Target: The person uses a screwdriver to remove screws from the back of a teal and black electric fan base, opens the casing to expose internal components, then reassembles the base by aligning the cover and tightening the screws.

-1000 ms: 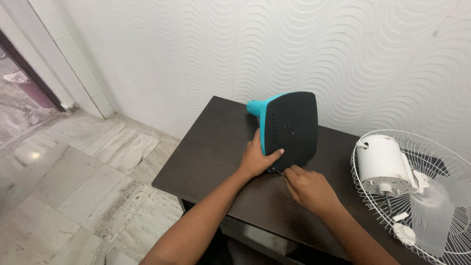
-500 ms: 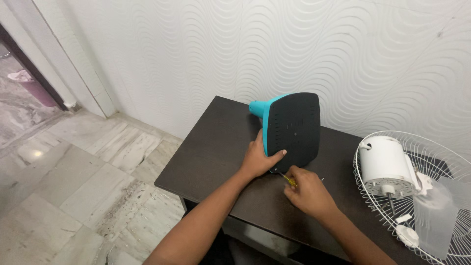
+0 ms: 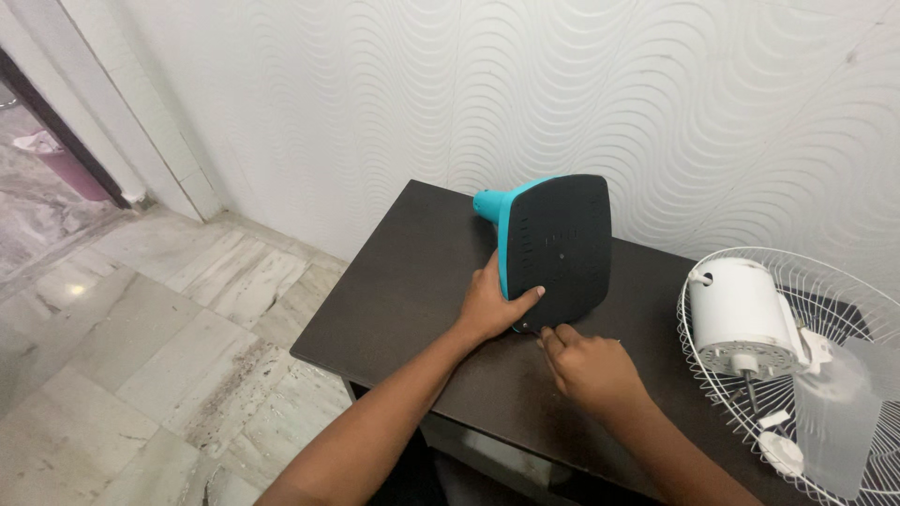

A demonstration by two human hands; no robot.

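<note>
A white wall (image 3: 581,84) with a raised wavy pattern filled the top of the frame, and pale marble floor tiles (image 3: 141,337) spread across the lower left, with a dark doorway edge at the far left. We stood at a dark brown counter (image 3: 412,290) set against that wall, reaching from the centre of the frame to the lower right.

On the counter, just right of centre, a teal fan base (image 3: 558,244) was tipped up on its edge, its black underside turned toward us and its teal neck pointing toward the wall. Our left hand (image 3: 492,305) steadied it from the left: the palm lay against the teal rim and the thumb pressed flat on the black underside, so the fingers were wrapped around the base's lower left corner.

Our right hand (image 3: 586,365) was just below the base, at its bottom edge. Its fingers were curled in toward the base's lower rim and seemed to pinch something small and dark there, but it was too small for us to tell what it was, or whether the fingers were truly closed on it.

At the right edge of the frame, a white wire fan guard (image 3: 844,290) lay on the counter, with a white motor housing (image 3: 745,314) sitting in it and a translucent fan blade (image 3: 839,412) at the lower right.
</note>
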